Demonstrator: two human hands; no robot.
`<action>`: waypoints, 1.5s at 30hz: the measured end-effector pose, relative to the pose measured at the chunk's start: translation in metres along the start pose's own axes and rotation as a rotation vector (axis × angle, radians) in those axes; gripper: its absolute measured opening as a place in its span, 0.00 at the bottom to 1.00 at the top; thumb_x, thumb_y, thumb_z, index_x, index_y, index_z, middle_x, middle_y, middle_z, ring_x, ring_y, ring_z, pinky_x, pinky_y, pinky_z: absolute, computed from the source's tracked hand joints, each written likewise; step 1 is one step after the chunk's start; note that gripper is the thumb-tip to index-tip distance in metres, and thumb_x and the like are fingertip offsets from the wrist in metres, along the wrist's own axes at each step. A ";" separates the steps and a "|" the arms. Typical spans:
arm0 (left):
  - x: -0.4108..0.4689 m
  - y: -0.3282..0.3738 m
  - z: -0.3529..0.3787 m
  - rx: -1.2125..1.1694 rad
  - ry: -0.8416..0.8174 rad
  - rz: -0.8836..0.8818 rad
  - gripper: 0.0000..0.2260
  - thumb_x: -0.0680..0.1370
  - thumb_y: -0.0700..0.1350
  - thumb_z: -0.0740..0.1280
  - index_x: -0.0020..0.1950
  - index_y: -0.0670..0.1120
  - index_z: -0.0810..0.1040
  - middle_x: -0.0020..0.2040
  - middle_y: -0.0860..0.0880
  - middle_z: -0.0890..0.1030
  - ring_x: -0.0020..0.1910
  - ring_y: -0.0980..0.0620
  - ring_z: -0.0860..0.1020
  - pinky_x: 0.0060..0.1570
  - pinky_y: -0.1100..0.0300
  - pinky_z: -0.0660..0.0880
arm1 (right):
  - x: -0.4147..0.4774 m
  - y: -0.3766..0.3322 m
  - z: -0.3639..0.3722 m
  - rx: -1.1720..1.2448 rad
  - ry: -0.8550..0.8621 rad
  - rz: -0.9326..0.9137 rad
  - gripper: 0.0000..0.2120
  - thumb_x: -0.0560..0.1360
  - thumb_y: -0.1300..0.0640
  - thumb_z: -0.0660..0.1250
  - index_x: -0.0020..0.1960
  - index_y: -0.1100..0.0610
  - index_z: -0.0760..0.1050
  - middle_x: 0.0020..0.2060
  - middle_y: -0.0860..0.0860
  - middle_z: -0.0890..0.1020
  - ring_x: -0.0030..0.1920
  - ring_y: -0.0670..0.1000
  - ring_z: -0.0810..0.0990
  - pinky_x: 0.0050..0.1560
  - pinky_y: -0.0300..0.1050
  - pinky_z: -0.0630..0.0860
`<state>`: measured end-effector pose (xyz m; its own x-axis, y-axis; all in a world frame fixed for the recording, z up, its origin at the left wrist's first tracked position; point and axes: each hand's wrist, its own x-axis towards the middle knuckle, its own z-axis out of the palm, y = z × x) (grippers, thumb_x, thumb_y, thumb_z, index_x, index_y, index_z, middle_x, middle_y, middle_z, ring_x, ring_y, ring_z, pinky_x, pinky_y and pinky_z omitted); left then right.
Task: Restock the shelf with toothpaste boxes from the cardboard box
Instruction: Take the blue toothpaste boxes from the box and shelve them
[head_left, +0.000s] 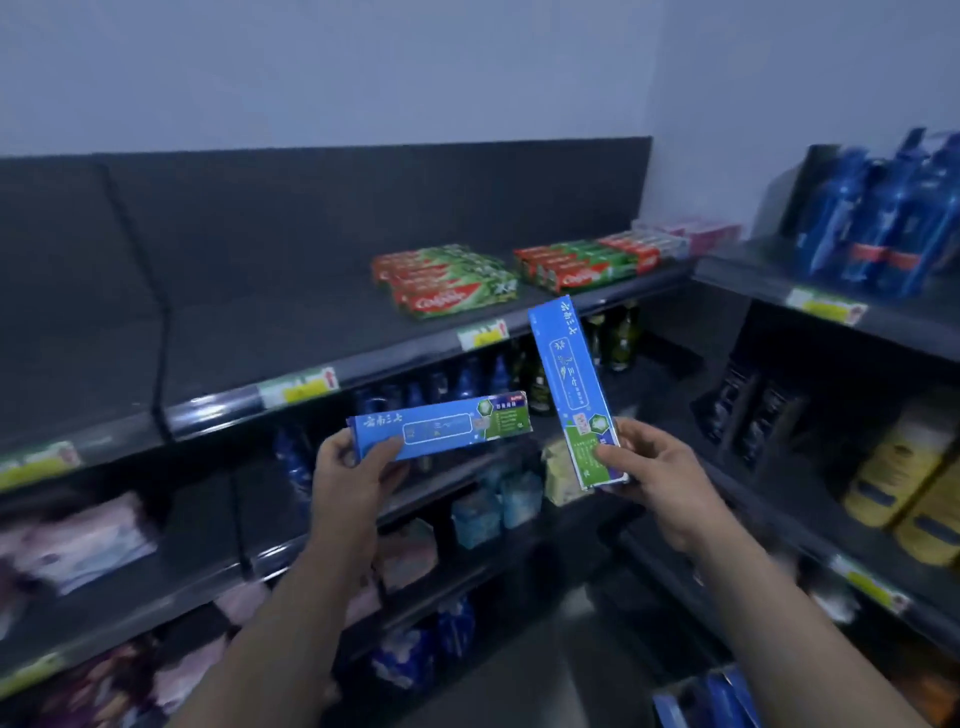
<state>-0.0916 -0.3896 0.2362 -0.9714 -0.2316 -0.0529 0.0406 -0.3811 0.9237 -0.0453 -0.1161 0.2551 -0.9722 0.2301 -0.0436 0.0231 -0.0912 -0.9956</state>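
The left hand (348, 467) grips the left end of a blue toothpaste box (447, 426), holding it roughly level in front of and just below the front edge of the top shelf (249, 332). The right hand (660, 478) pinches the lower end of a second blue box (569, 379), which stands nearly upright with its upper end overlapping that edge. Toward the top shelf's right end lie two stacks of red-and-green toothpaste boxes (452, 283), side by side. Price labels (298, 387) sit along its front edge.
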 end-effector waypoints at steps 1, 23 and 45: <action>0.005 0.007 -0.010 -0.013 0.012 0.002 0.12 0.75 0.35 0.69 0.56 0.42 0.72 0.58 0.36 0.78 0.58 0.38 0.78 0.56 0.47 0.77 | 0.006 -0.004 0.013 -0.002 -0.017 -0.006 0.12 0.74 0.67 0.68 0.55 0.57 0.79 0.43 0.49 0.84 0.36 0.48 0.82 0.42 0.45 0.77; 0.125 0.141 -0.118 0.030 0.092 0.175 0.19 0.75 0.32 0.68 0.51 0.55 0.67 0.63 0.37 0.74 0.52 0.45 0.78 0.55 0.51 0.78 | 0.116 -0.061 0.195 -0.046 -0.191 -0.150 0.09 0.74 0.66 0.69 0.49 0.54 0.79 0.43 0.49 0.83 0.42 0.51 0.79 0.47 0.51 0.73; 0.252 0.137 -0.127 0.523 0.238 0.092 0.21 0.69 0.41 0.77 0.57 0.47 0.74 0.52 0.39 0.81 0.50 0.41 0.81 0.57 0.44 0.77 | 0.300 -0.076 0.266 -0.258 -0.462 -0.195 0.20 0.73 0.69 0.70 0.64 0.62 0.74 0.56 0.53 0.82 0.52 0.48 0.82 0.47 0.38 0.78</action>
<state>-0.3010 -0.6133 0.3010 -0.8874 -0.4609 0.0088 -0.0571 0.1290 0.9900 -0.4006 -0.2981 0.3401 -0.9639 -0.2342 0.1267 -0.1676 0.1641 -0.9721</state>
